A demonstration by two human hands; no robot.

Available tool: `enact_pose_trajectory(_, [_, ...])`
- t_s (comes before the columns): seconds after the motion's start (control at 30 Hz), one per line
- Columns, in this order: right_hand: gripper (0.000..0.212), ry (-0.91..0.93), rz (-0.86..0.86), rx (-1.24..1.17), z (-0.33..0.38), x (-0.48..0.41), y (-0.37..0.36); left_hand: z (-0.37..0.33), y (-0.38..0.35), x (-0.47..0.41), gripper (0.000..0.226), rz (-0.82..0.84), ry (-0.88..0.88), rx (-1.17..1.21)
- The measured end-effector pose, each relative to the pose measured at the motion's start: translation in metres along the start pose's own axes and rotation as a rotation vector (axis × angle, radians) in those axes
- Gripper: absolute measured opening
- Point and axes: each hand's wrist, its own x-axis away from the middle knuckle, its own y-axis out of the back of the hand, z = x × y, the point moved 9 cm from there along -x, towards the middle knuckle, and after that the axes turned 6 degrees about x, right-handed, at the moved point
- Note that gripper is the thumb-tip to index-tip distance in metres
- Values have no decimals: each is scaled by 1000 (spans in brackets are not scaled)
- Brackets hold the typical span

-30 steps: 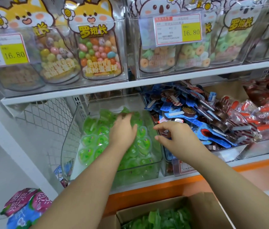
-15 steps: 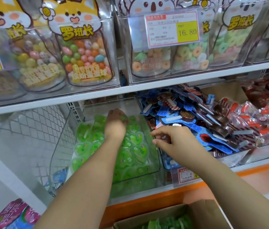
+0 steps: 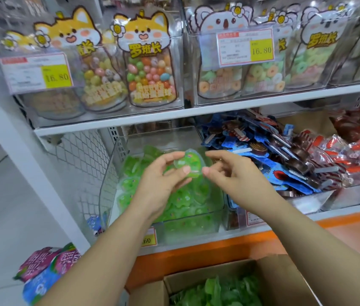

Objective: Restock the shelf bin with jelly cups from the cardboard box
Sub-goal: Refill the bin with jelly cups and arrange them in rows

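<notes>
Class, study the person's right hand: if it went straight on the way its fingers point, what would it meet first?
The green jelly cup that the left hand pinches above the shelf bin. The right hand points left at it, fingertips close beside it; whether they touch is unclear.

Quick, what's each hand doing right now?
Left hand: holding a jelly cup.
Right hand: at the cup's edge; grip cannot be told.

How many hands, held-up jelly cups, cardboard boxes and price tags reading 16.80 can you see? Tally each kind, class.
Hands: 2 (left hand, right hand)
Jelly cup held up: 1
Cardboard box: 1
Price tags reading 16.80: 2
Total: 6
</notes>
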Motion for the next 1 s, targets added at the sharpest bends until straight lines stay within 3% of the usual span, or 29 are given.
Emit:
enact_pose_trajectory(0.13, [20,-37,14,-184,8,3,0,-26,-16,11,30,80,-112,-164])
enact_pose_trajectory(0.23, [13,-96,-16,-298,2,4,6,-32,-12,10,32,4,-135,-189])
enact_pose_trajectory(0.33, [10,-127,-41,-316,-4,3,3,-19,2,10,18,-122,-52,-161])
enact_pose_trajectory(0.53, [6,-107,115,-167,-5,5,-2,14,15,11,9,-96,123,-182])
enact_pose_trajectory(0.7, [9,-153,42,-133,-24,4,13,56,27,6,6,25,440,-540])
enact_pose_trajectory(1.0, [4,-121,86,-36,-32,2,8,74,10,1,21,92,512,-664])
